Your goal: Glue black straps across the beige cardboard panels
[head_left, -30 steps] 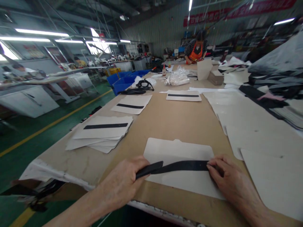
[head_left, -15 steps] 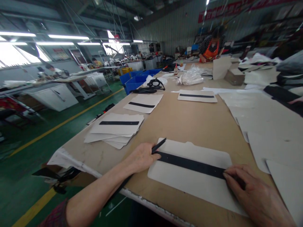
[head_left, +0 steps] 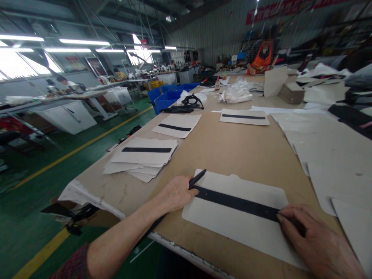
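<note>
In front of me an off-white board [head_left: 226, 224] with rounded corners lies on the table, a flat black strip [head_left: 236, 201] running lengthwise across it. My left hand [head_left: 177, 193] is closed around a narrow black strap [head_left: 197, 178], whose tip sticks out past the fingers. More black strap shows below that forearm, near the table edge. The left thumb touches the strip's left end. At the strip's right end, my right hand [head_left: 310, 232] has thumb and fingertips pinched on it, its palm over the board's right side.
To the left lies a stack of similar boards [head_left: 139, 157], the top one bearing a black strip. Two more boards, one left [head_left: 177, 126] and one farther back [head_left: 244, 117], carry strips. Large pale sheets [head_left: 334, 155] cover the right side. A co-worker [head_left: 261, 58] stands at the far end.
Both hands keep the same hold and position on the board. The whole view has shifted very slightly; the co-worker has moved a little.
</note>
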Motion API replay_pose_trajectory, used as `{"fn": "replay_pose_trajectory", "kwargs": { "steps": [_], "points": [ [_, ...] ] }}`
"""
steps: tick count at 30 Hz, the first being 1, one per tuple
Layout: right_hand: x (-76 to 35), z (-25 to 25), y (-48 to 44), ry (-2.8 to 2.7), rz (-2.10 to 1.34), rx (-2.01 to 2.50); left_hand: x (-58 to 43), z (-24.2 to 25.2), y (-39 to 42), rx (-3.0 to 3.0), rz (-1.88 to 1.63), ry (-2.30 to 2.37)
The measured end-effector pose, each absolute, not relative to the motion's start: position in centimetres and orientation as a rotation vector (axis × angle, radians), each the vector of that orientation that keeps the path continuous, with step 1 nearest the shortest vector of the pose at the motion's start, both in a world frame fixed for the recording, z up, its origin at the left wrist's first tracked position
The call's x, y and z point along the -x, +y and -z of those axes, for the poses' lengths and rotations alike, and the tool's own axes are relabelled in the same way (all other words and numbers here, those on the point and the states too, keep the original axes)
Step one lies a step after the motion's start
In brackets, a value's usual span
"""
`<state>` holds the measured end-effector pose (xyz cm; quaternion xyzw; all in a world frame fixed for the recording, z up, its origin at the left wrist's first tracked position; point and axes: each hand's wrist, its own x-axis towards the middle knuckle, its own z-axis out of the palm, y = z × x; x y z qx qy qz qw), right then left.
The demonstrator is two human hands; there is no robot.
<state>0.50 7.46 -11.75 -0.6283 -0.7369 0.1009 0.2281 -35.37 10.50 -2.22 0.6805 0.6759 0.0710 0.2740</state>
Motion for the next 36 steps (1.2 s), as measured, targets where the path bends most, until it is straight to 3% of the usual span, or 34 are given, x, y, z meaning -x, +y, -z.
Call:
{"fn": "replay_pose_trajectory", "kwargs": {
  "steps": [19,24,32,36],
  "points": [
    [1.2,9.9,7.0,-2.028,-0.237,1.653,34.0,2.6,9.7,-2.076,-0.150,1.973],
    [2.0,10.0,6.0,-2.116,-0.069,1.587,32.9,2.9,8.4,-2.261,0.125,1.838],
    [2.6,9.4,4.5,-2.462,0.429,1.555,33.3,3.9,7.2,-2.564,0.387,1.631],
    [3.1,8.6,4.6,-2.561,0.502,1.513,33.5,4.3,7.5,-2.586,0.424,1.587]
  ]
}}
